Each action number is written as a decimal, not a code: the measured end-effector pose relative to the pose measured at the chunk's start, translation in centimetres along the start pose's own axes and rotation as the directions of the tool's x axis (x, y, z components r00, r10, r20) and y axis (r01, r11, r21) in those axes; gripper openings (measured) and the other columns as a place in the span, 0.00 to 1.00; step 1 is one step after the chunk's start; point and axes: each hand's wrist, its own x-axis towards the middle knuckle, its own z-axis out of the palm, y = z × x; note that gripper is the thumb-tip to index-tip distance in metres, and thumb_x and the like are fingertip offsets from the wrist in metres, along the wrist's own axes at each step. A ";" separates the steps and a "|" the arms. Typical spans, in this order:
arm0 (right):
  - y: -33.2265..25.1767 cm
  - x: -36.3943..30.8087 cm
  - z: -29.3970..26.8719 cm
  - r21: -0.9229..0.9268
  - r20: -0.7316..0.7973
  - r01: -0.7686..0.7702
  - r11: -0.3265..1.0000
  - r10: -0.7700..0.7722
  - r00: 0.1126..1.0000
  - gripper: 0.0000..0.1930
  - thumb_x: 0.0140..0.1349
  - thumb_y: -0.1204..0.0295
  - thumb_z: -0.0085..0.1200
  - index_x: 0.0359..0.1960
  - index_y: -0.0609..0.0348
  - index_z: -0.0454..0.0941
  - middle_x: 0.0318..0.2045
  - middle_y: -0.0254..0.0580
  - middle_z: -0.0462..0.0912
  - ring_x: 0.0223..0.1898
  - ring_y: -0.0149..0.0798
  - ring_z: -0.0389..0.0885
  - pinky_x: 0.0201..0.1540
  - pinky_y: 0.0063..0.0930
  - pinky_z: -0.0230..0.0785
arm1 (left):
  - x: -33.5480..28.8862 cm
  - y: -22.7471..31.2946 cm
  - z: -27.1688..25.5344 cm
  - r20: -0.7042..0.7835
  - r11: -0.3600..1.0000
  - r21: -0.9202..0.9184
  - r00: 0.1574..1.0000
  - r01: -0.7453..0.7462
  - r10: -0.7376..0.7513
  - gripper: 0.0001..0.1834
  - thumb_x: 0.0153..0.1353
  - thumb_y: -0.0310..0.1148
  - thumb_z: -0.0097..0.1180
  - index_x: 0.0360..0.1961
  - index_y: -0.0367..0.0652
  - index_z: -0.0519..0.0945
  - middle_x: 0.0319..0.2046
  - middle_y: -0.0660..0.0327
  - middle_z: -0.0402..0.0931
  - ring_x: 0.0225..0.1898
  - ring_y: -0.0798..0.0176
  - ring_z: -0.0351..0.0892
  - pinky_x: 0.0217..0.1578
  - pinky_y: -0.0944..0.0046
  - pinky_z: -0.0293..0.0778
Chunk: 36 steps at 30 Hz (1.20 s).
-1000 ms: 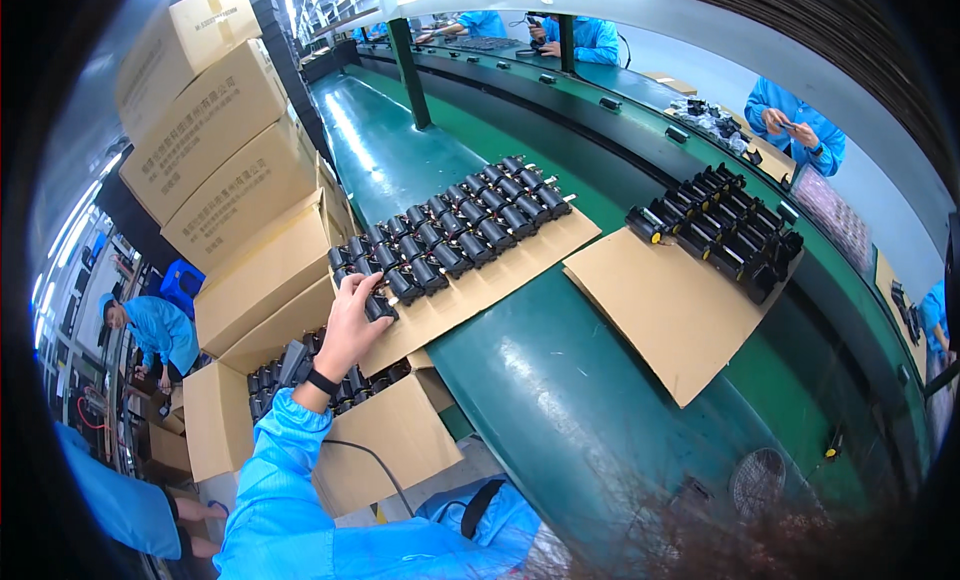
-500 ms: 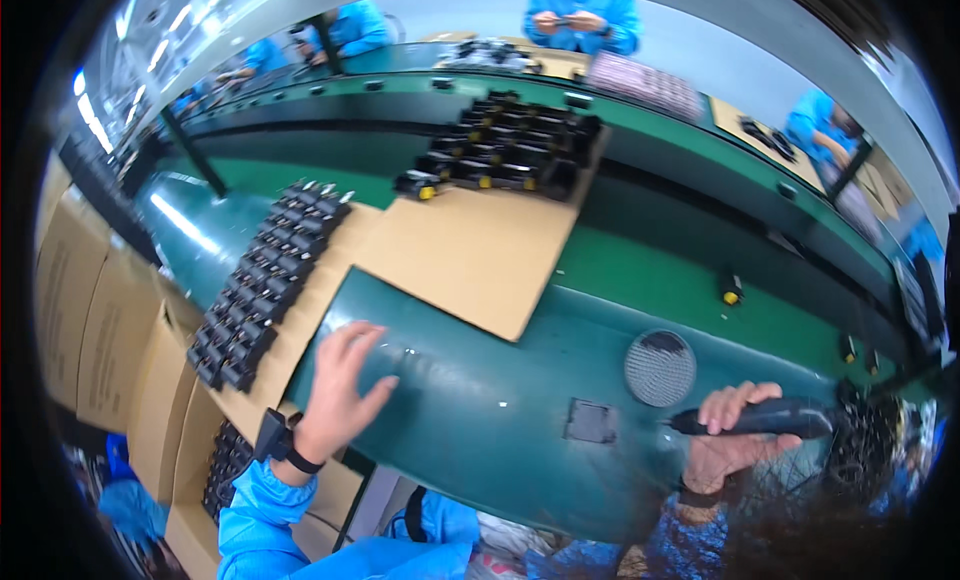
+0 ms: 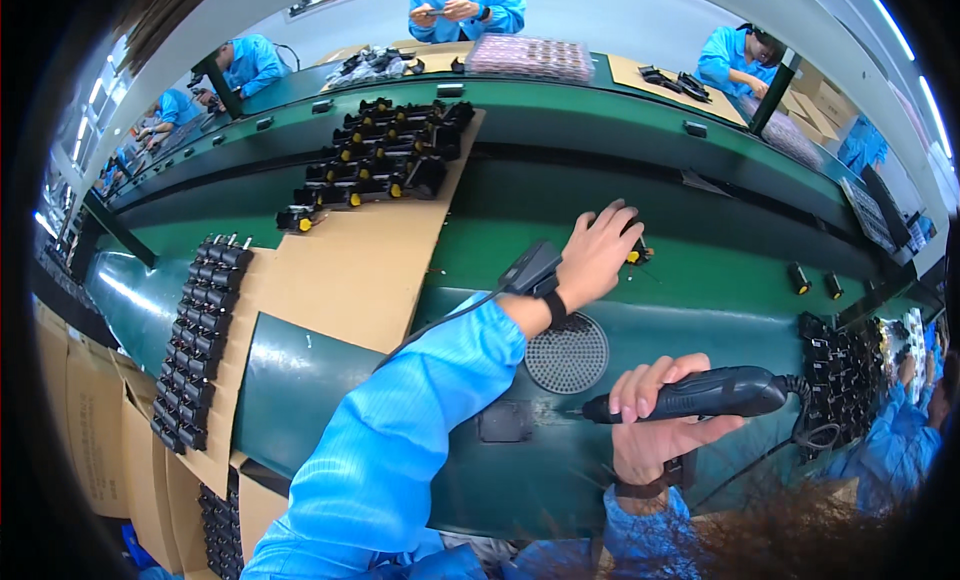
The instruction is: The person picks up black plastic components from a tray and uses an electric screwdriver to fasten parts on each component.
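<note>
Left grip at the small yellow-ended part, right grip around the screwdriver

Far left: block of black parts in rows on a cardboard sheet. Near left, below the sheet: open carton, more black parts inside. Right and farther: second sheet, bearing rows of yellow-ended black parts at its far end.

Centre: left sleeve rises from near-left toward far-right, crossing over the tabletop. Black device on the wrist, cord trailing back along the sleeve. Left grip palm down, fingers bent and a little parted over the small yellow-ended part on the green strip; whether they have closed on it, cannot tell.

Just near of that wrist: round perforated disc; nearer and left, dark square pad. Right grip wrapped firmly around the black screwdriver, lying nearly level, tip leftward, just beside the pad.

Edges: second sheet's right edge slants near-left, its near corner close to the left sleeve. Open stretch of strip between that edge and left grip; another rightward as far as two loose parts. Right of the screwdriver, its coiled cord and a dark cluster of parts tighten the room.
</note>
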 end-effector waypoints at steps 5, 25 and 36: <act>-0.1 0.2 0.0 0.026 0.022 -0.019 0.999 0.018 1.000 0.49 0.59 0.14 0.35 0.42 0.55 0.68 0.19 0.35 0.72 0.15 0.33 0.71 0.20 0.30 0.69 | 2.2 -3.5 2.0 0.250 0.977 0.101 0.955 -0.189 0.158 0.31 0.53 0.18 0.62 0.62 0.45 0.80 0.62 0.55 0.76 0.64 0.48 0.75 0.61 0.44 0.74; -0.9 0.2 -1.0 -0.047 0.054 0.020 0.999 -0.018 0.998 0.47 0.63 0.15 0.33 0.43 0.54 0.70 0.20 0.33 0.73 0.16 0.32 0.72 0.20 0.29 0.69 | -7.4 0.6 -16.1 0.197 0.964 -0.262 0.980 0.039 0.014 0.33 0.51 0.34 0.75 0.58 0.35 0.79 0.47 0.50 0.75 0.49 0.42 0.81 0.50 0.50 0.80; -0.6 0.4 -0.4 -0.039 0.113 0.006 0.999 -0.002 0.994 0.47 0.63 0.16 0.34 0.44 0.54 0.70 0.21 0.33 0.73 0.17 0.32 0.73 0.21 0.30 0.70 | -19.1 6.7 -22.0 0.385 0.962 -0.223 0.921 0.155 -0.059 0.33 0.50 0.39 0.79 0.57 0.36 0.83 0.47 0.55 0.77 0.45 0.51 0.80 0.44 0.55 0.81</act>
